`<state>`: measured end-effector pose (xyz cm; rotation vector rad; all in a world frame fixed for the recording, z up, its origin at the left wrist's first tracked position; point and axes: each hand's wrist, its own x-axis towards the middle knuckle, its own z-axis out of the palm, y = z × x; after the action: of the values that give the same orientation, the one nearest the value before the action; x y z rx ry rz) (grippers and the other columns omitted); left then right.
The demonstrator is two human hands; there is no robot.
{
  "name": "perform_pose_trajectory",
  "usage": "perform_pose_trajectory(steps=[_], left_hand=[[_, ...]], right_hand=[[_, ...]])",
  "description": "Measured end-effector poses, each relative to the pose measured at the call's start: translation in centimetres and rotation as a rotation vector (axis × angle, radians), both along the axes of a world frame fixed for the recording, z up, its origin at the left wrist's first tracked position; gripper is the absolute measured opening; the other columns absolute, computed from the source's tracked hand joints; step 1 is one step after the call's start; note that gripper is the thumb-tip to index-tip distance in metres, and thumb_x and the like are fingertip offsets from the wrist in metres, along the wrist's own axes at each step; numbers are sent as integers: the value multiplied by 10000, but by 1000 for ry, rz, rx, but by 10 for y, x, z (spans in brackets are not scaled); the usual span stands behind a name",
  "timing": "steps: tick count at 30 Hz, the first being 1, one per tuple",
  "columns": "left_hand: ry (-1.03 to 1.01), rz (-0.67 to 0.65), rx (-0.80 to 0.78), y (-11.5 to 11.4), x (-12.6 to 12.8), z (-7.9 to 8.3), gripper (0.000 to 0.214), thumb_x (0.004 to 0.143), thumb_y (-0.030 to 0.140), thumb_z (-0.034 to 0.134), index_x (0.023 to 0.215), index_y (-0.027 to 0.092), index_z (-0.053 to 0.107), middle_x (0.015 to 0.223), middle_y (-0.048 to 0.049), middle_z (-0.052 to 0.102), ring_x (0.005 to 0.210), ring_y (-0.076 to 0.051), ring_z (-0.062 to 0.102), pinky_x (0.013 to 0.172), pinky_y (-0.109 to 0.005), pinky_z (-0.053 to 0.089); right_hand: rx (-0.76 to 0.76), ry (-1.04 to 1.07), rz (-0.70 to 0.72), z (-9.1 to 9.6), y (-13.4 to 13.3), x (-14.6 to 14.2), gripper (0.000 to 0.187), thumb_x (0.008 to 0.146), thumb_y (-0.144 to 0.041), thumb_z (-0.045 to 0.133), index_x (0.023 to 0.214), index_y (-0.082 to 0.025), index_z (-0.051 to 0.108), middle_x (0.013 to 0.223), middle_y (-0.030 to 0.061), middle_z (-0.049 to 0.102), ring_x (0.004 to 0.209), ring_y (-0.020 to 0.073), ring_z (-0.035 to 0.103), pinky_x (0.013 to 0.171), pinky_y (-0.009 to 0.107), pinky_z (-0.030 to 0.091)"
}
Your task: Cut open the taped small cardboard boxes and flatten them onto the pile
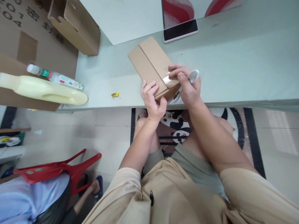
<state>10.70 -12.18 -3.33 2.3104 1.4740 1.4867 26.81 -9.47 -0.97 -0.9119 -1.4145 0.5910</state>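
A closed brown cardboard box [151,60] lies at an angle near the table's front edge. A strip of clear tape [167,79] shines across the top seam at its near end. My left hand [151,101] grips the near left corner, fingers over the top and thumb at the end face. My right hand [190,88] is closed around a slim white-handled tool [194,75] that looks like a utility knife. Its narrow end points down beside the box's near end, partly hidden by my hand. Two of my right fingers rest on the box top near the tape.
Behind the box lies a black-and-white phone-like device [180,30] beside a white panel [126,18]. To the left are a yellow wrapper [114,94], a plastic bottle [67,81], a pale yellow bottle [46,90] and an open carton [86,34]. A person sits on a red chair [77,169].
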Motion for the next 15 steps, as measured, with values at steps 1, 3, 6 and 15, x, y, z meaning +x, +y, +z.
perform_pose_trajectory(steps=[1, 3, 6, 15], left_hand=[[-5, -1, 3, 1, 0, 0, 441, 941, 556, 372, 1215, 231, 488, 1276, -129, 607, 1414, -297, 450, 1256, -565, 237], [-10, -3, 19, 2, 1, -1, 439, 942, 556, 365, 1216, 234, 483, 1272, -125, 605, 1395, -290, 466, 1257, -560, 238], [-12, -1, 50, 3, 5, -1, 418, 948, 531, 354, 1221, 237, 471, 1269, -123, 599, 1383, -282, 474, 1252, -556, 253], [-25, -25, 114, 3, 14, 1, 386, 942, 454, 422, 1256, 235, 470, 1280, -117, 591, 1420, -289, 436, 1254, -569, 245]], right_hand=[[-2, 7, -1, 0, 0, 0, 543, 996, -650, 377, 959, -235, 725, 1133, 85, 716, 1161, 258, 674, 1041, 501, 555], [-8, 12, -4, 0, 0, 1, 556, 990, -666, 378, 946, -235, 727, 1127, 83, 722, 1156, 256, 679, 1030, 490, 562], [-11, 7, -20, 0, -1, 5, 567, 992, -672, 368, 935, -231, 720, 1105, 76, 730, 1135, 251, 690, 993, 473, 576], [78, 163, -345, 7, -11, 25, 529, 1050, -558, 307, 823, -208, 633, 768, 50, 668, 694, 168, 651, 612, 322, 517]])
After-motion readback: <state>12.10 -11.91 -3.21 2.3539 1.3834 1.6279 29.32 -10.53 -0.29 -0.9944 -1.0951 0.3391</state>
